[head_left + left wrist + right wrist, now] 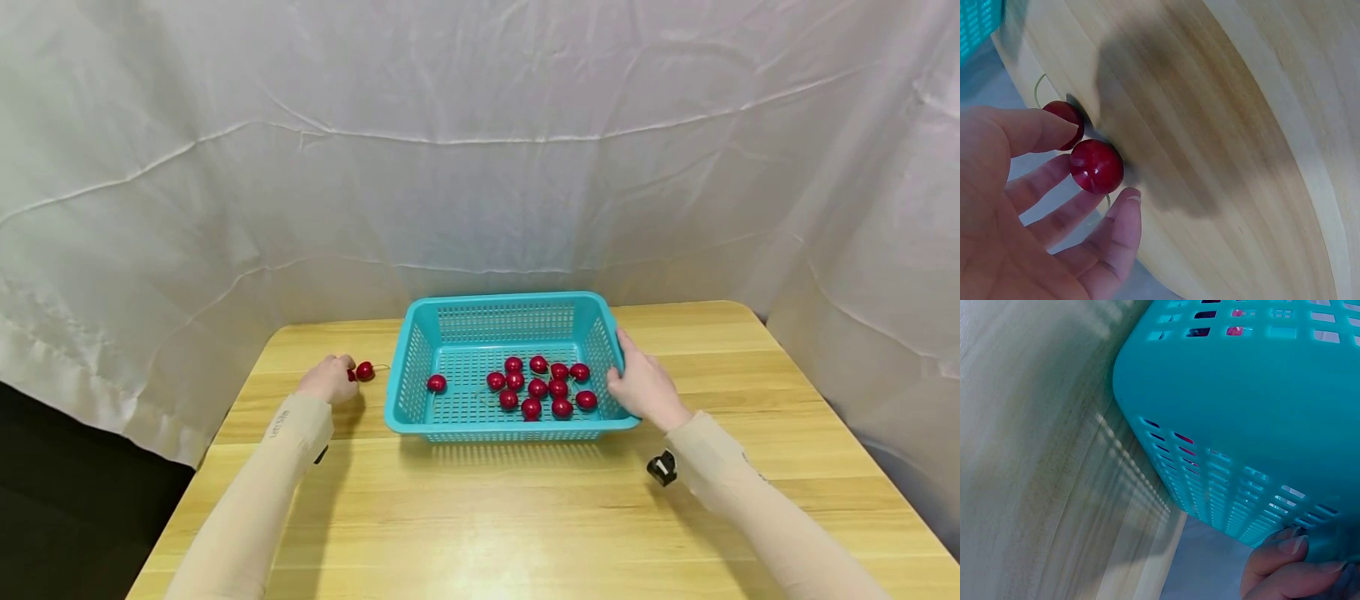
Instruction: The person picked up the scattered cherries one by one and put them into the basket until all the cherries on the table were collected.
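Note:
My left hand (pixel 330 380) is at two red cherries left of the basket. In the left wrist view its thumb and loosely bent fingers lie around the nearer cherry (pixel 1096 166) without a plain pinch. The thumb tip overlaps the farther cherry (pixel 1063 122), whose thin green stem sticks out. My right hand (pixel 647 385) grips the right side of a turquoise perforated plastic basket (pixel 517 428), fingers at its rim and thumb toward the front. Inside the basket lie several red cherries (pixel 531 409), mostly right of centre, with one cherry (pixel 437 383) apart on the left.
The basket stands on a light wooden table (pixel 480 517) near its back edge. Pale fabric (pixel 480 183) hangs behind and along the sides. A small black device (pixel 662 468) sits at the right wrist.

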`<control>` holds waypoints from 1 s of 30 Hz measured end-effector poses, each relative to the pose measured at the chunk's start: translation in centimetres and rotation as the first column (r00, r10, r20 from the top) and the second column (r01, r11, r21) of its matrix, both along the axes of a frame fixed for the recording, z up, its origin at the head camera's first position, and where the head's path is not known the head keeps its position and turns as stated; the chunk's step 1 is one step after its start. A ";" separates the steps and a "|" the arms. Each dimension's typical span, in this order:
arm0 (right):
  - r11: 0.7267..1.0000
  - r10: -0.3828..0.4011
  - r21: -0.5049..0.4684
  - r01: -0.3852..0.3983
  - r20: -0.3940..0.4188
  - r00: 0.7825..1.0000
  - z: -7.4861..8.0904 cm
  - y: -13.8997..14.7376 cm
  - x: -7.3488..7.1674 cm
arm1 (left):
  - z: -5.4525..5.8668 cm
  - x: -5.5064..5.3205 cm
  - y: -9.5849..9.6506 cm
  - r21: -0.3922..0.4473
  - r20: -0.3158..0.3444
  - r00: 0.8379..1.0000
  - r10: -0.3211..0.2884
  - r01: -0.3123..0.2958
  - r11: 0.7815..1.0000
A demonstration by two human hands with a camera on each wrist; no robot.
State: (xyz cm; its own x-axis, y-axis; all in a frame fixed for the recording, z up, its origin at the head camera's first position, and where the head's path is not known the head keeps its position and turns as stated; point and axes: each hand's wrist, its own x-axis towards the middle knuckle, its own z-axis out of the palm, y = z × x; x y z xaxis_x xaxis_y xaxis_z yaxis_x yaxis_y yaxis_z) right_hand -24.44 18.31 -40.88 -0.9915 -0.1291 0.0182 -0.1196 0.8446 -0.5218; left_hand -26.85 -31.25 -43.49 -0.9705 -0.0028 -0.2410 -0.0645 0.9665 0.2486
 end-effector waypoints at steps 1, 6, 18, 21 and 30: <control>1.000 0.001 -0.001 -0.001 -0.001 1.000 0.0 0.0 0.0 | -0.1 0.0 0.0 -0.001 -0.001 1.000 -0.002 0.002 1.000; 1.000 0.004 -0.010 -0.004 -0.001 1.000 0.0 -0.1 -0.1 | -0.4 0.2 -0.4 0.007 0.007 1.000 -0.010 0.010 1.000; 1.000 0.002 -0.018 -0.002 -0.001 1.000 0.0 -0.1 0.0 | -0.5 1.0 -0.9 0.012 0.023 0.999 -0.045 0.044 0.999; 1.000 0.003 -0.019 -0.003 -0.001 1.000 0.0 -0.1 0.0 | -0.5 1.2 -1.0 0.017 0.028 0.998 -0.052 0.052 0.999; 1.000 0.009 -0.015 -0.009 -0.001 1.000 0.0 -0.1 -0.1 | -0.2 1.4 -0.8 0.014 0.064 0.997 -0.044 0.043 0.999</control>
